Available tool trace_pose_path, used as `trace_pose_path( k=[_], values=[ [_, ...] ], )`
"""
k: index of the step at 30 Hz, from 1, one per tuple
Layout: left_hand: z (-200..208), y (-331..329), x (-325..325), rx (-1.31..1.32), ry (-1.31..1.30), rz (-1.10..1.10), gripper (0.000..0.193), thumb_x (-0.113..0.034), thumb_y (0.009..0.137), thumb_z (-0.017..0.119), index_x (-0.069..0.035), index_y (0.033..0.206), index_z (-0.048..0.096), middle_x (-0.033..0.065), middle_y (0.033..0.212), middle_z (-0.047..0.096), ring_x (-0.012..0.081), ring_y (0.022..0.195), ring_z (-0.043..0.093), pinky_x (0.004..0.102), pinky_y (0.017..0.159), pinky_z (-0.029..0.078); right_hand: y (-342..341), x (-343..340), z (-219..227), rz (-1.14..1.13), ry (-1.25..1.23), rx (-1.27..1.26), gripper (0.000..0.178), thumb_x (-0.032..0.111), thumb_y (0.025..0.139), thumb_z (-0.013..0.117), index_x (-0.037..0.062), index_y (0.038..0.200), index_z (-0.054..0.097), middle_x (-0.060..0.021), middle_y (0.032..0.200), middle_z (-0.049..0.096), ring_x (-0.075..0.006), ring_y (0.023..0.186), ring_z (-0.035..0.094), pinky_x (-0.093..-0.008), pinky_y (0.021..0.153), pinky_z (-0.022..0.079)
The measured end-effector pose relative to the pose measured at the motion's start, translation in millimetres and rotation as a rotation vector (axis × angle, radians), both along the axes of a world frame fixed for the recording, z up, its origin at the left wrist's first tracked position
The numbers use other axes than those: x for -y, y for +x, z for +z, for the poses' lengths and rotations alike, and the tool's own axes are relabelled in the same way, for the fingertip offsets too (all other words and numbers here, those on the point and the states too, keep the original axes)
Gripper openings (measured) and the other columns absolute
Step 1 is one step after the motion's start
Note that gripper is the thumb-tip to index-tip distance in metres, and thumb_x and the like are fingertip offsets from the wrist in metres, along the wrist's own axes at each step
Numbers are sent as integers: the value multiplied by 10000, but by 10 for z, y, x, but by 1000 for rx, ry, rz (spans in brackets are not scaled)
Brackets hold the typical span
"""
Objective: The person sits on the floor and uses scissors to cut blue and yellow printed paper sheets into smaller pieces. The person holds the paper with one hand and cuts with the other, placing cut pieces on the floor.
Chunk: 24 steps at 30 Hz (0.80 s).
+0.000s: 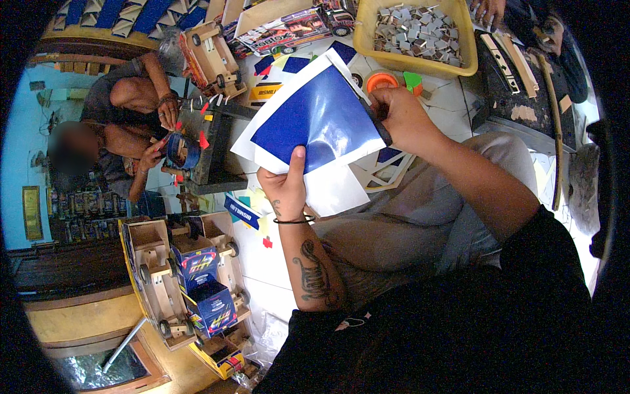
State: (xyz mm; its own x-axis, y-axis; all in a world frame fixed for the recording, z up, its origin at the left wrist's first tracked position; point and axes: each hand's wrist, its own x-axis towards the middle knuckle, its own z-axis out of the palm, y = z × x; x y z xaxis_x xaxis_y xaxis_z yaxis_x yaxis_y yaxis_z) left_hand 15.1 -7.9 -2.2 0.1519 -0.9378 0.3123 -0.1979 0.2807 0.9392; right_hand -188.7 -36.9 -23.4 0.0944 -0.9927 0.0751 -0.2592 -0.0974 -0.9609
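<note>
Over my lap is a white-bordered sheet with a glossy blue panel [308, 118]. My left hand [286, 185] grips its lower edge, the thumb lying on the blue face. At the sheet's right edge, my right hand [403, 118] is closed in a pinch. A narrow dark piece [379, 131] shows beside its fingers; I cannot tell what it is. White backing paper [333, 190] hangs below the sheet. Cut-out white and blue sticker scraps [387, 167] lie to the right, partly under the sheet.
A yellow tub [467, 62] of small metallic pieces stands at the far right, near an orange tape roll [382, 81]. Wooden toy trucks [154, 262] crowd the left, another [213, 59] the far side. A co-worker [131, 98] sits at a low dark bench. Another person's hand [489, 12] shows top right.
</note>
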Motion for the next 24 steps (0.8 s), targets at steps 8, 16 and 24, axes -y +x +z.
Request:
trace_pose_path(
  k=[8,16,24],
  values=[
    [1,-37,-5,-14,4,-34,165,-108,740,673,10,834,607,35,777,618,74,696,538,206,642,420,-37,-14,80,-20,1,-8,248,191,615,682,-2,645,528,-115,594,562,-199,543,543,-329,523,411],
    [-7,-48,-12,-21,14,-35,175,-114,738,678,6,842,604,31,775,616,70,693,534,199,644,417,-49,12,9,-3,-2,21,265,213,599,701,1,682,565,-93,586,562,-172,535,524,-310,512,407],
    [-26,32,19,-76,99,-69,177,-134,754,664,6,843,602,29,782,615,73,685,535,202,639,419,-54,130,10,-41,251,429,374,356,626,676,29,778,580,-65,686,572,-132,611,530,-271,528,407]
  ],
)
